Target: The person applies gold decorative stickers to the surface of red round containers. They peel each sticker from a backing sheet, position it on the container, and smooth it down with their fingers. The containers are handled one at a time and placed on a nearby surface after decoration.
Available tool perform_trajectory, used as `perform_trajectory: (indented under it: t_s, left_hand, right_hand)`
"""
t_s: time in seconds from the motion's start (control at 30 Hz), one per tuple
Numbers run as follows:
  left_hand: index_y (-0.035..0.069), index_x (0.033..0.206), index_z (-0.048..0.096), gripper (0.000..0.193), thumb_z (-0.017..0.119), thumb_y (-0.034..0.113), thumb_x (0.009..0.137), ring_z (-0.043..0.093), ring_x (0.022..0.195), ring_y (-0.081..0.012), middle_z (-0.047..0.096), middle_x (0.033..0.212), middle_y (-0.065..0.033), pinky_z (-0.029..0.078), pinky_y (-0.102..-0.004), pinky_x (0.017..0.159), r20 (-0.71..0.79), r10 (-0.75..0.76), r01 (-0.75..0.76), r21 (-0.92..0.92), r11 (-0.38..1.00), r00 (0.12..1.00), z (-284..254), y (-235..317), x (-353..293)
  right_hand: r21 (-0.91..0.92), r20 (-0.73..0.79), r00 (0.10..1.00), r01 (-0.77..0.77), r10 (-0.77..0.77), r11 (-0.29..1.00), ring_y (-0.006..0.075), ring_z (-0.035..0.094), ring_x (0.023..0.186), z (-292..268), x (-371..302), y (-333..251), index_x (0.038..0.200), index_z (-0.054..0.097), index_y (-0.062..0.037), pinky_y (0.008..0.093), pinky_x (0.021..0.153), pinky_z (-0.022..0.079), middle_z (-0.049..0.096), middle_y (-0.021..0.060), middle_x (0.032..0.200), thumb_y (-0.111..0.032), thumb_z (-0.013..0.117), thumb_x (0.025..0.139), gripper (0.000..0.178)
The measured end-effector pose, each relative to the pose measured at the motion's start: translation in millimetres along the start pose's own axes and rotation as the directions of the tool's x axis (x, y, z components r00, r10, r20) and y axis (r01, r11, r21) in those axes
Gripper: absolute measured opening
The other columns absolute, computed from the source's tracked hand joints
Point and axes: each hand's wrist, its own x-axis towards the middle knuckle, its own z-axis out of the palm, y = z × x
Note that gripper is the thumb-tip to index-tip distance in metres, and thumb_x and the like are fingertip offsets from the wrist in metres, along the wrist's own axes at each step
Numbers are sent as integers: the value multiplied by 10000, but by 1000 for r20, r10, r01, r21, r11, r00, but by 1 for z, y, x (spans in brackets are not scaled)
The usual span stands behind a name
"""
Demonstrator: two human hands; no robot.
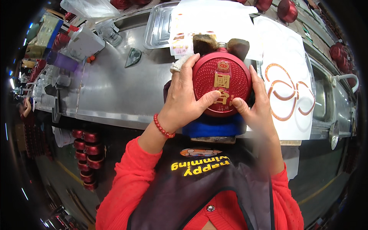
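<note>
While both my thumbs press on the gold label at the centre of its face, I hold 1 round red flask-shaped bottle (pixel 221 86) upright between my 2 hands, just above a blue block (pixel 214 128) at the near edge of a steel counter (pixel 111 92). My left hand (pixel 183 100) is closed around the bottle's left rim, fingers curled behind it, thumb lying across the front. My right hand (pixel 257 103) grips the right rim the same way, thumb tip meeting the label from the other side. The bottle's face is a dotted red disc with 1 small gold emblem near the top and large gold characters in the middle. Its neck has 2 dark brown wing-like pieces (pixel 220 45), 1 on each side.

On my left wrist sits 1 bracelet of red beads (pixel 163 128). My sleeves are red, and I wear a dark apron (pixel 199 180) with yellow lettering and 1 small oval patch.

Right of the bottle lies 1 white sheet (pixel 289 76) printed with copper-coloured looping rings. Behind the bottle lie more white label sheets (pixel 207 23) over 1 steel tray (pixel 157 28). At the far right, several round red bottles (pixel 287 10) stand in a row; I cannot count them exactly. Below the counter on my left, about 6 red pieces (pixel 86 153) are stacked in a column.
</note>
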Motion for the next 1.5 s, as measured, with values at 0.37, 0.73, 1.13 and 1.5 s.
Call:
perform_trajectory:
  t_s: [0.37,0.73,1.13,1.5]
  left_hand:
    - [-25,1306,577,617,753,431,930,650,1102,-349,669,1192,-232,503,-423,966,-54,-115,117,33,993,992,2,9,34]
    - [-16,1113,609,473,756,387,914,654,994,-375,679,1030,-206,519,-465,884,-55,-152,155,46,987,987,1,9,49]
    - [-24,1125,623,543,775,444,898,671,982,-351,692,1060,-223,527,-430,870,-52,-171,177,143,974,984,0,14,53]
    - [-16,1122,631,479,716,430,968,675,932,-300,694,1049,-199,528,-387,851,-65,-164,164,-5,986,984,-1,7,51]
  right_hand:
    - [-29,4,1000,-20,20,999,415,493,1340,1,-1,-2,1556,306,86,466,1128,400,474,293,1437,-441,804,878,993]
    - [-30,13,999,-32,32,999,422,468,1366,1,-1,-2,1556,297,98,478,1147,379,455,305,1455,-449,805,875,1011]
    - [-25,8,999,-31,32,999,422,465,1368,2,-1,-1,1561,294,89,480,1147,379,456,302,1455,-457,802,876,1013]
    - [-47,-13,999,-43,42,998,365,493,1382,4,-2,2,1582,303,45,449,1141,412,469,255,1487,-587,766,867,1061]
